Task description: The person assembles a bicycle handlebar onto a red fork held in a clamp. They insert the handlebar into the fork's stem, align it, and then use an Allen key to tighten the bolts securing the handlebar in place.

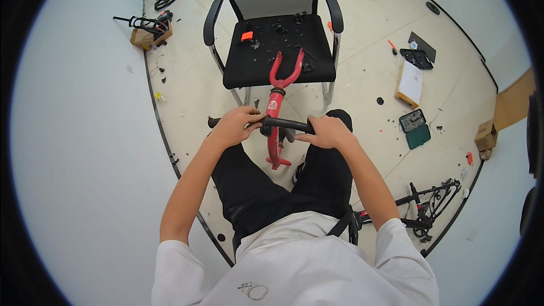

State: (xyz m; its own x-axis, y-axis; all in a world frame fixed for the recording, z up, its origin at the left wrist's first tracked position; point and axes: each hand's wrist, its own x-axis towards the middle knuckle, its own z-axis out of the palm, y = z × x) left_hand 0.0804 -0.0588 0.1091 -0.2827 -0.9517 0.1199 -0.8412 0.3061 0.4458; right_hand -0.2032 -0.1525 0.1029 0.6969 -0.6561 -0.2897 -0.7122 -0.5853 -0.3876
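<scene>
A black handlebar (290,125) lies crosswise above my knees, with a hand near each side of it. My left hand (237,125) is closed on the bar left of its middle, fingers by the clamp area. Around the bar's right end, my right hand (328,131) is curled. Behind and below the bar, a small red bike frame (274,148) stands between my legs, its red fork (277,78) pointing away, with the prongs over the front of the black chair seat (238,71). Whether the bar is fixed to the frame is hidden by my left hand.
Small black parts and an orange piece (247,36) lie on the seat. To the right on the floor are a green case (418,137) of small parts, a white-topped box (409,84), a black toolbox (417,58) and a black bike frame (422,215). A cardboard box (143,39) stands far left.
</scene>
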